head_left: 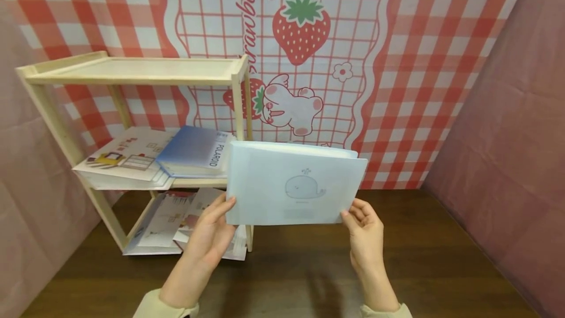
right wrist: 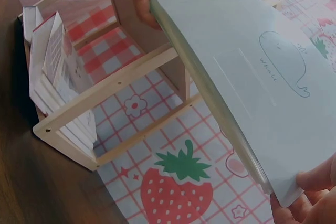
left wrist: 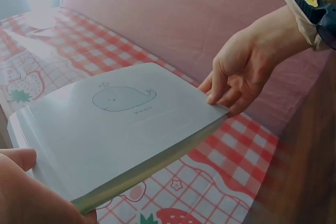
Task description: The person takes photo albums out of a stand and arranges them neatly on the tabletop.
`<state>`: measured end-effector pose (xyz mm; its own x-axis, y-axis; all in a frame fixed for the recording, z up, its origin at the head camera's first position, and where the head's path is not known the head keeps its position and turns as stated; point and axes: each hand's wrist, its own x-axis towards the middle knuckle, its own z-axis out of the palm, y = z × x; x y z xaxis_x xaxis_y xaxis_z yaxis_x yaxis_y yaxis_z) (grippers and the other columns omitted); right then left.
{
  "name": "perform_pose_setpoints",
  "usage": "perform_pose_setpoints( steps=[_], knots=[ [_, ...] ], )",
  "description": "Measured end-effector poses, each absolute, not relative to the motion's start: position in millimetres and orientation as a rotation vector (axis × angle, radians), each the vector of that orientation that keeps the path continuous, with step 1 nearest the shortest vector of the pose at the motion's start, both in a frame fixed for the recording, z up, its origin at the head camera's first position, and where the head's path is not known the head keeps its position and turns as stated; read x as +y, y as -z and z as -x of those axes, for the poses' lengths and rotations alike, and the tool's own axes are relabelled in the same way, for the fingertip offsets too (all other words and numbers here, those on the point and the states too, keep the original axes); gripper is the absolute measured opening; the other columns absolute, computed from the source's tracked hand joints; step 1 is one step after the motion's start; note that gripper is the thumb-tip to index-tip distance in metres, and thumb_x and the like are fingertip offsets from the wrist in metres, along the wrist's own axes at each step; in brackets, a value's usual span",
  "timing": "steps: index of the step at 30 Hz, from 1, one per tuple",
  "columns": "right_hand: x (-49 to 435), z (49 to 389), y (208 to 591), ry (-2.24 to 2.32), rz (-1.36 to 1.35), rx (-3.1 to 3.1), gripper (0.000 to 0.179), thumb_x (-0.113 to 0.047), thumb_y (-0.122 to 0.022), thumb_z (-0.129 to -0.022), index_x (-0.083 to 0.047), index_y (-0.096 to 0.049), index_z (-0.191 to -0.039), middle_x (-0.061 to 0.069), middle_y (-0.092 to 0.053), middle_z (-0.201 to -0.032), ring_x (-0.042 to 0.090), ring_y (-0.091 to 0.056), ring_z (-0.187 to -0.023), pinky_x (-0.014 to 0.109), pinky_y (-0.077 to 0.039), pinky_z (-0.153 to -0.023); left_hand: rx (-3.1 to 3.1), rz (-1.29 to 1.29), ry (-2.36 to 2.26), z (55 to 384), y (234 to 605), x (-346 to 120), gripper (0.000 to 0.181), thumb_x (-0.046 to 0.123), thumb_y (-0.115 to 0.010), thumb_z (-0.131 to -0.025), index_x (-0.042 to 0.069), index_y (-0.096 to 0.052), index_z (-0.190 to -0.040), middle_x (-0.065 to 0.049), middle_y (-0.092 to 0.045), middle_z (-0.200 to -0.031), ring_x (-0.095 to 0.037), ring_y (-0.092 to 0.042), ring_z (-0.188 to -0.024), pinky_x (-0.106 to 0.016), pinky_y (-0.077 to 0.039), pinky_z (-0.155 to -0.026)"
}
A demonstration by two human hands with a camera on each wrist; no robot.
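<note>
A pale blue album [head_left: 265,185] with a whale drawn on its cover is held up above the table, in front of the right side of a wooden shelf. My left hand [head_left: 211,232] grips its lower left corner, thumb on the cover and the other fingers behind. At the lower right corner, my right hand [head_left: 365,229] pinches it between thumb and fingers. Both wrist views show the whale cover [left wrist: 121,124] and the page edges along one side; the right thumb [right wrist: 317,174] presses on the cover's corner.
The light wood shelf [head_left: 132,81] stands at the left. On its middle board lie a blue Polaroid album [head_left: 194,148] and white illustrated books [head_left: 128,156]; more books [head_left: 165,225] lie below. Behind hangs a red checked strawberry cloth [head_left: 410,63]. Pink cloth [head_left: 507,126] walls the right side of the dark table [head_left: 423,254].
</note>
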<state>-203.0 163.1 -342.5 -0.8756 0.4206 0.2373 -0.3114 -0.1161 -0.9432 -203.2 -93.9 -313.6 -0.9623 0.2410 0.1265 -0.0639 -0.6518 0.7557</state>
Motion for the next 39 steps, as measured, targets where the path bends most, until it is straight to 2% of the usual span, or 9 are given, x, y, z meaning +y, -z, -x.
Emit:
perform_pose_setpoints(
  steps=[7, 13, 16, 17, 20, 23, 27, 34, 39],
  knots=[
    [167.6, 204.0, 342.9, -1.996, 0.13, -1.698, 0.022, 0.01, -0.047, -0.08, 0.005, -0.048, -0.102, -0.002, -0.055, -0.082, 0.007, -0.054, -0.076, 0.017, -0.044, -0.069, 1.13, -0.276, -2.706, 204.6, 314.8, -83.5, 0.03, 0.005, -0.038, -0.089, 0.007, -0.036, -0.119, 0.004, -0.052, -0.11, -0.013, -0.042, -0.107, -0.03, -0.025, -0.097],
    [169.9, 204.3, 343.6, -1.974, 0.185, -1.724, 0.024, 0.008, -0.046, -0.082, 0.005, -0.046, -0.106, 0.002, -0.052, -0.088, 0.009, -0.052, -0.081, 0.016, -0.043, -0.071, 1.093, -0.315, -2.691, 205.9, 321.9, -78.8, 0.027, 0.002, -0.037, -0.088, 0.008, -0.044, -0.113, 0.002, -0.05, -0.113, -0.015, -0.041, -0.108, -0.033, -0.021, -0.098],
    [171.1, 204.0, 344.3, -1.964, 0.19, -1.735, 0.025, 0.008, -0.044, -0.083, 0.006, -0.044, -0.107, 0.006, -0.05, -0.092, 0.01, -0.049, -0.083, 0.016, -0.043, -0.071, 1.074, -0.297, -2.693, 207.1, 325.4, -76.5, 0.026, 0.001, -0.036, -0.088, 0.005, -0.042, -0.113, 0.0, -0.046, -0.116, -0.017, -0.036, -0.112, -0.034, -0.017, -0.099],
    [171.9, 204.3, 344.8, -1.96, 0.191, -1.732, 0.025, 0.007, -0.044, -0.083, 0.006, -0.044, -0.108, 0.007, -0.049, -0.092, 0.011, -0.049, -0.083, 0.016, -0.042, -0.071, 1.07, -0.297, -2.687, 207.8, 326.4, -75.5, 0.027, 0.002, -0.036, -0.088, 0.005, -0.038, -0.115, 0.001, -0.042, -0.119, -0.018, -0.031, -0.116, -0.036, -0.013, -0.101],
    [175.0, 205.6, 347.8, -1.948, 0.175, -1.705, 0.025, 0.006, -0.044, -0.083, 0.006, -0.044, -0.108, 0.008, -0.048, -0.092, 0.012, -0.047, -0.083, 0.016, -0.042, -0.069, 1.044, -0.289, -2.685, 210.4, 329.2, -71.1, 0.033, 0.004, -0.036, -0.089, 0.004, -0.03, -0.122, -0.002, -0.035, -0.125, -0.02, -0.024, -0.121, -0.037, -0.011, -0.101],
    [180.6, 208.9, 355.5, -1.973, 0.094, -1.624, 0.024, 0.004, -0.047, -0.082, 0.005, -0.046, -0.107, 0.008, -0.049, -0.091, 0.012, -0.046, -0.082, 0.016, -0.041, -0.067, 1.027, -0.287, -2.671, 212.8, 332.5, -67.0, 0.038, 0.008, -0.036, -0.09, 0.008, -0.026, -0.127, 0.0, -0.036, -0.127, -0.018, -0.027, -0.121, -0.035, -0.015, -0.101],
    [182.5, 211.1, 356.1, -1.965, 0.098, -1.624, 0.024, 0.005, -0.047, -0.082, 0.005, -0.046, -0.106, 0.008, -0.05, -0.091, 0.012, -0.048, -0.081, 0.016, -0.042, -0.066, 0.975, -0.288, -2.682, 215.9, 336.8, -62.5, 0.037, 0.011, -0.036, -0.091, 0.012, -0.029, -0.128, 0.002, -0.043, -0.123, -0.016, -0.035, -0.117, -0.033, -0.024, -0.097],
    [182.5, 210.8, 348.5, -1.9, 0.262, -1.739, 0.026, 0.007, -0.04, -0.084, 0.007, -0.042, -0.11, 0.01, -0.046, -0.094, 0.012, -0.045, -0.083, 0.014, -0.04, -0.069, 0.88, -0.394, -2.669, 218.3, 346.0, -56.9, 0.042, 0.013, -0.033, -0.092, 0.014, -0.022, -0.132, -0.002, -0.027, -0.135, -0.018, -0.027, -0.122, -0.035, -0.022, -0.099],
    [185.0, 212.9, 351.8, -1.891, 0.303, -1.782, 0.028, 0.007, -0.038, -0.085, 0.005, -0.041, -0.112, 0.009, -0.045, -0.095, 0.011, -0.044, -0.081, 0.013, -0.039, -0.067, 0.9, -0.425, -2.642, 219.3, 352.5, -56.5, 0.044, 0.011, -0.031, -0.092, 0.015, -0.019, -0.134, -0.002, -0.024, -0.137, -0.018, -0.026, -0.123, -0.035, -0.022, -0.099]
  ],
)
